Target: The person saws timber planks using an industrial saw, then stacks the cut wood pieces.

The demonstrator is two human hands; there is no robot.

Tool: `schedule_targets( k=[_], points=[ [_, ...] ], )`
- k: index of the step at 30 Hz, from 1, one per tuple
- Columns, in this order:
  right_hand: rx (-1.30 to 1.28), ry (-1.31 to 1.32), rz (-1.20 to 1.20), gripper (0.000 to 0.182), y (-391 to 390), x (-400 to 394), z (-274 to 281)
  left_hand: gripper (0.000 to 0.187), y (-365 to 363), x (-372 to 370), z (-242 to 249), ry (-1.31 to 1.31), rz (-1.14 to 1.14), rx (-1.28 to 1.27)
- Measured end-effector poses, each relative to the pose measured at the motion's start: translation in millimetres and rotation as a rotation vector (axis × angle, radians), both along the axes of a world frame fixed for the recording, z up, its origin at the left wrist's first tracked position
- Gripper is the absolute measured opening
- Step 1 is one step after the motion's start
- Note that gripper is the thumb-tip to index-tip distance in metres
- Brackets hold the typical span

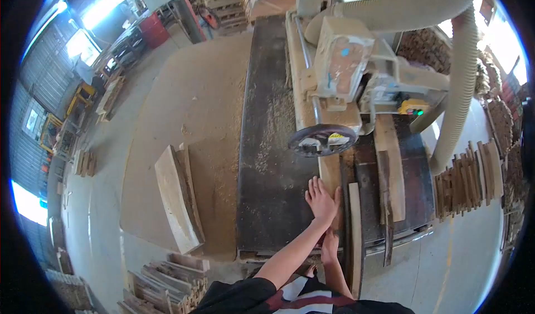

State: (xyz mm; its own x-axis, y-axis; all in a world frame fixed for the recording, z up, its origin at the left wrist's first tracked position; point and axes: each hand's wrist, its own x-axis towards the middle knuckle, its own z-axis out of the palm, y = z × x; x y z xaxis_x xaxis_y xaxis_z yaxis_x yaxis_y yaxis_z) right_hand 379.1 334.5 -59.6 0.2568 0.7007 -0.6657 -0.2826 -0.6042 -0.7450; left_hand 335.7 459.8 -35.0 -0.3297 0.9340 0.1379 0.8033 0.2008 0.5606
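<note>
Both my hands on a board at the saw table's near end

My left hand [322,199] lies flat, fingers spread, pressing the board [331,188] by the table's [273,163] right edge, below the handwheel [322,140]. My right hand [329,246] sits at the board's near end; I cannot tell whether it grips.

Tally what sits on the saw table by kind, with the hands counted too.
Hands: 2, left hand and right hand, both on one plank
Planks and strips on the table: 4
Handwheel: 1
Total: 7
</note>
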Motion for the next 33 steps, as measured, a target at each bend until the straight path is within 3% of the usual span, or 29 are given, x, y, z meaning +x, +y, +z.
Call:
schedule_targets(
  k=[4, 7, 12, 20, 27, 29, 33],
  points=[
    [-0.045, -0.124, 0.014, 0.050, -11, -7, 18, 0.066, -5, -3, -3, 0.020, -0.026, 0.027],
    [-0.070, 0.043, -0.083, 0.053, -9, -5, 14, 0.057, 2, 1, -12, 0.007, -0.037, 0.004],
    [-0.085, -0.040, 0.006, 0.054, -10, 1, 15, 0.057, -1, -2, -23, -0.060, -0.068, -0.005],
    [-0.065, 0.065, 0.049, 0.054, -15, 8, 33, 0.060, -14, 0, -32, -0.019, -0.082, 0.035],
    [-0.044, 0.081, 0.003, 0.053, -65, 21, 17, 0.063, -67, 8, -33, -0.008, -0.097, 0.024],
    [0.041, 0.073, 0.184, 0.048, -92, 38, 17, 0.063, -90, 12, -33, -0.009, -0.097, 0.040],
    [-0.032, 0.139, 0.155, 0.052, -140, 47, 10, 0.061, -142, 18, -29, 0.035, -0.135, 0.021]
  ],
)
